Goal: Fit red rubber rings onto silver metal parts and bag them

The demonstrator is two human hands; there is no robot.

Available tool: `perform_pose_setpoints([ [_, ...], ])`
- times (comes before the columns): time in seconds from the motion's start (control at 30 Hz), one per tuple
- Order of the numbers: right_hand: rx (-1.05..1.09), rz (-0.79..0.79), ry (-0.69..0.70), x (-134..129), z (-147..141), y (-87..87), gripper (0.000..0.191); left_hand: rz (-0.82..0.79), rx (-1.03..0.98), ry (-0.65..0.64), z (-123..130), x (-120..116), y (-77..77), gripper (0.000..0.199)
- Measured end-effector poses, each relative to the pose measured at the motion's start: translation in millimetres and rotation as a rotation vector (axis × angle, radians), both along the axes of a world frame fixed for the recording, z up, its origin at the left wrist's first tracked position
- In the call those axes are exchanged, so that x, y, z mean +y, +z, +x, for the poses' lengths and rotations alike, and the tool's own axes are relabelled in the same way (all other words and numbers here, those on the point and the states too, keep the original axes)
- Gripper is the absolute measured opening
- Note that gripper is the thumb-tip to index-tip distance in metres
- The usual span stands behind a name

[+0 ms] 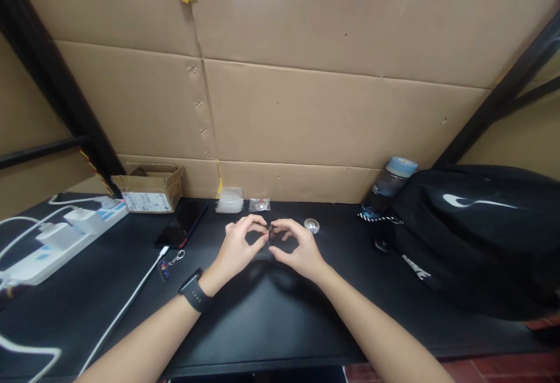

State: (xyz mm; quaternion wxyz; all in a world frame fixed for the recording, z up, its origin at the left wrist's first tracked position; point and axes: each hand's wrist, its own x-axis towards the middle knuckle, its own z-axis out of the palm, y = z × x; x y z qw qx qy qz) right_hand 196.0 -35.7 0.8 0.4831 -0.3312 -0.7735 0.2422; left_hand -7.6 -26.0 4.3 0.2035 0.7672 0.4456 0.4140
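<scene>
Well, the thin disc [271,235] stands upright between left hand [236,247] and right hand [304,250] — neither nearer, both sets of fingertips pinching it.

Left hand [244,242] and right hand [298,248] nearly fingertip to fingertip (both thumbs below), forearms angled inward.

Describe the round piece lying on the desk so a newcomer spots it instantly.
Start at the black bag on the right of the desk. Look left, just beyond the right hand, for a small, shiny round piece. It lies flat, unlike the thin disc being held, and is round, unlike the rectangular packet.
</scene>
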Motion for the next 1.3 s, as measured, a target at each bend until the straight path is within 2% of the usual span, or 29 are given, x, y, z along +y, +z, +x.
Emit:
perform_pose_setpoints([
  [0.2, 0.004, -0.031, 0.023, -0.2, -0.7, -2.7, 0.054, 0.038, 0.029, 0.017, 3.0, -3.3, -0.6, 0.019],
  [0.3, 0.036, -0.064, 0.031, -0.5, -1.5, -4.0, 0.047, 0.065, 0.043, 0.032, 4.3, -4.1, -2.7, 0.023],
  [0.47, 0.091, -0.175, 0.01, 1.2, -2.5, -5.9, 0.028, 0.195, 0.118, 0.073, 4.9, -6.0, -5.1, 0.018],
  [0.6, 0.16, -0.289, 0.032, 4.9, -4.2, -10.3, 0.03, 0.241, 0.144, 0.092, 5.1, -7.1, -4.8, 0.008],
  [0.77, 0.172, -0.392, 0.083, 6.1, -4.5, -12.5, 0.027, 0.271, 0.169, 0.11, 5.3, -7.1, -5.0, 0.01],
  [0.9, 0.034, -0.31, 0.124, 3.4, -0.4, -6.0, 0.031, 0.29, 0.183, 0.126, 5.3, -7.3, -6.3, 0.009],
  [1.07, -0.102, -0.143, 0.053, 1.8, 3.9, -1.6, 0.022, 0.282, 0.197, 0.096, 3.8, -8.8, -2.7, 0.011],
  [1.2, -0.219, -0.043, 0.003, 0.8, 5.9, 0.6, 0.015, 0.231, 0.23, 0.034, 1.9, -10.0, 2.2, 0.022],
  [1.3, -0.27, 0.004, -0.025, 1.4, 8.1, 2.2, 0.012, 0.194, 0.336, -0.038, 1.2, -9.1, 1.2, 0.021],
])
